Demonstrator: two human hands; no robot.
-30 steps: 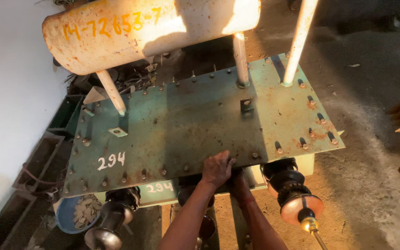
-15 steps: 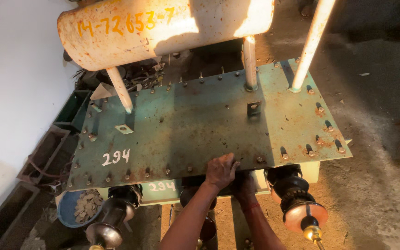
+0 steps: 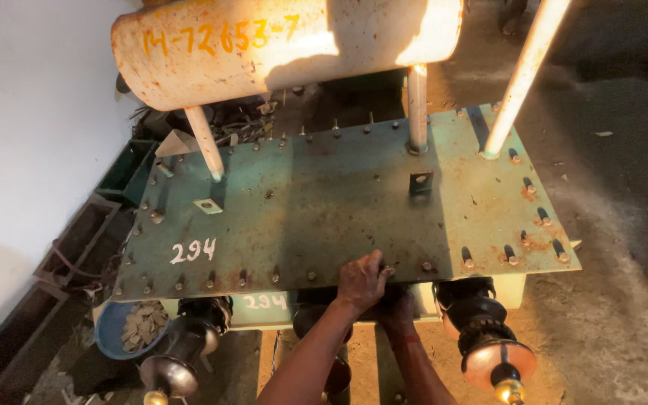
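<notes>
Down at the near edge of the green rusted cover plate (image 3: pixel 324 202), both hands work close together. The left hand (image 3: pixel 361 281) lies over that edge with its fingers curled onto the plate beside a bolt (image 3: pixel 427 265). The right hand (image 3: pixel 397 309) sits just beneath the edge, partly hidden; I cannot tell whether it grips anything. Bolts line the plate's rim all round. Above the plate's far side a rusty cream cylindrical tank (image 3: pixel 286 45) stands on pale pipes. Below the near edge hang dark ribbed insulator bushings (image 3: pixel 489 337), and a blue bowl (image 3: pixel 118 334) of scraps sits under the plate's near left corner.
</notes>
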